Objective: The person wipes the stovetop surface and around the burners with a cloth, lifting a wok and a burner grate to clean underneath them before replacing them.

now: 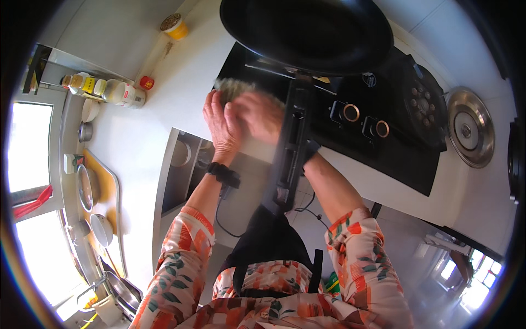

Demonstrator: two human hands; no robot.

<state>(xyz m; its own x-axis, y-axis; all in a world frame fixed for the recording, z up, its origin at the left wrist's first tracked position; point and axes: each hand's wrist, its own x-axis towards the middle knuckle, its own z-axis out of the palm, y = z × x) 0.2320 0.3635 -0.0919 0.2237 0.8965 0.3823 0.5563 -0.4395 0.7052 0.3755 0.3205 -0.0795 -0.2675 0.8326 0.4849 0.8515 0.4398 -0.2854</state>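
My left hand point(222, 123) lies with its fingers on a greyish-green cloth-like thing point(236, 87) at the left edge of the black gas hob point(324, 119). Close beside it, my right hand point(259, 116) is blurred and also at that thing; whether its fingers grip it cannot be told. A black frying pan point(306, 33) covers the upper part of the hob, and its long black handle point(292, 144) points towards me, over part of my right wrist. Both wrists wear dark bands.
An open drawer point(174, 177) is below the counter at left. Bottles point(123, 93), a red cap point(146, 82) and a yellow tub point(177, 29) stand further back. Bowls point(101, 230) rest by a wooden board point(107, 185). A steel lid point(470, 127) is right of the hob.
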